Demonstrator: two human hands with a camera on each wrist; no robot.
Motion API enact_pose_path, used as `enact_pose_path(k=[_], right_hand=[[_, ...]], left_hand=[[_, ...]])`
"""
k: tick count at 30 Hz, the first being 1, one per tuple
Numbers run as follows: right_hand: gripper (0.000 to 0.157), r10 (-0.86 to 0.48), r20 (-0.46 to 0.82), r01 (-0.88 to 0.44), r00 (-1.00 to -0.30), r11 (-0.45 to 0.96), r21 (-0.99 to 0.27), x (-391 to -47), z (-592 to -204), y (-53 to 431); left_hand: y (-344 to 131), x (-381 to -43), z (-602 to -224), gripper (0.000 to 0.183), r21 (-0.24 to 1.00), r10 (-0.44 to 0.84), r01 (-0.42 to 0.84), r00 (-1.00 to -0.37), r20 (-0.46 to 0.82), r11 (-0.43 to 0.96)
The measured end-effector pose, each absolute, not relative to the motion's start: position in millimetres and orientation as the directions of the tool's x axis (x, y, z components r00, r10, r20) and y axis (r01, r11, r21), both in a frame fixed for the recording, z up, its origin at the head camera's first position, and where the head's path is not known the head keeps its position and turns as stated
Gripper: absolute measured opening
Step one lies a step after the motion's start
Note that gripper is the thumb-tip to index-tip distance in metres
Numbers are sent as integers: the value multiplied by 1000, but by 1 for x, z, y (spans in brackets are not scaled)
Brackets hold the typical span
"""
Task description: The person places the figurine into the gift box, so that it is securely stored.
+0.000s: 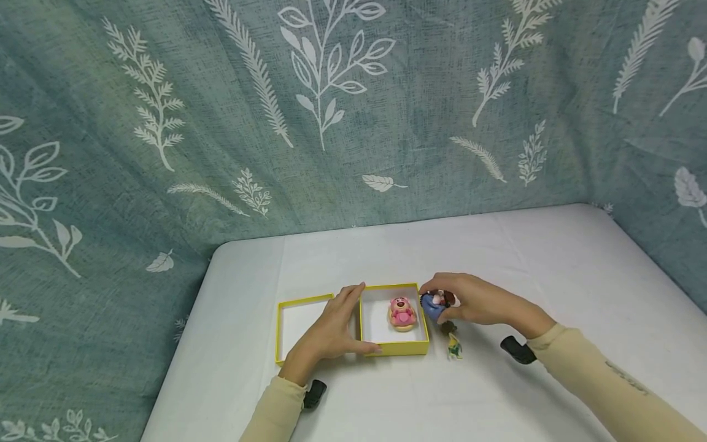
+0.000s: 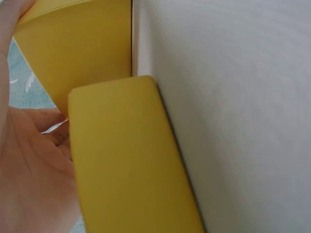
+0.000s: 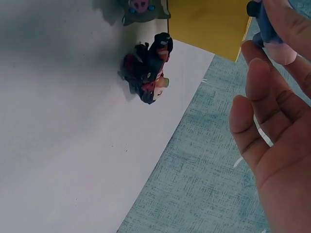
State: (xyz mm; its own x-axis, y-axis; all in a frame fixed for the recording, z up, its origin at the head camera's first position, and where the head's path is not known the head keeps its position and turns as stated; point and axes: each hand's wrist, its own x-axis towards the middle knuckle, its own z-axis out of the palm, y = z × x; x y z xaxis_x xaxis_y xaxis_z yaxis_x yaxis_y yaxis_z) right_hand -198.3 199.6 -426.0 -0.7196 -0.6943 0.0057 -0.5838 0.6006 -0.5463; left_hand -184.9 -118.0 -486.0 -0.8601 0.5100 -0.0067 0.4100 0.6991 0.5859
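Left hand (image 1: 329, 331) grips box (image 1: 375, 322); right hand (image 1: 477, 299) pinches toy (image 1: 433, 307).
Left thumb (image 1: 361, 347) on the near wall (image 1: 402, 350), fingers (image 1: 348, 299) toward the far one; right forearm (image 1: 596, 377) slants in.

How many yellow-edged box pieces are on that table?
2. One piece holds the pink bear figure; the other piece lies left of it, partly covered by the left hand.

Cream sleeves (image 1: 602, 371), black wrist cameras (image 1: 517, 350)

Room type unclear, screened by leafy curtain (image 1: 425, 123), white table (image 1: 552, 264)
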Motion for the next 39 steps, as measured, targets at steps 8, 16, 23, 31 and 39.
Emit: enact_pose_path(k=[8, 16, 23, 31, 39], right_hand=[[53, -708, -4, -584, -706, 586, -562, -200, -428, 193], [57, -716, 2, -593, -698, 577, -561, -201, -423, 187], [59, -728, 10, -598, -686, 555, -578, -201, -424, 184], [60, -747, 28, -634, -665, 543, -551, -202, -420, 179], [55, -768, 65, -693, -637, 533, -486, -204, -419, 169]], left_hand=[[-117, -184, -485, 124, 587, 509, 408, -861, -7, 699], [-118, -185, -485, 124, 586, 504, 405, -864, -7, 702], [-117, -185, -486, 124, 582, 504, 408, -863, -5, 704], [-117, -184, -485, 124, 585, 505, 404, -863, -12, 704], [-118, -185, -484, 123, 581, 509, 414, -861, 0, 701]])
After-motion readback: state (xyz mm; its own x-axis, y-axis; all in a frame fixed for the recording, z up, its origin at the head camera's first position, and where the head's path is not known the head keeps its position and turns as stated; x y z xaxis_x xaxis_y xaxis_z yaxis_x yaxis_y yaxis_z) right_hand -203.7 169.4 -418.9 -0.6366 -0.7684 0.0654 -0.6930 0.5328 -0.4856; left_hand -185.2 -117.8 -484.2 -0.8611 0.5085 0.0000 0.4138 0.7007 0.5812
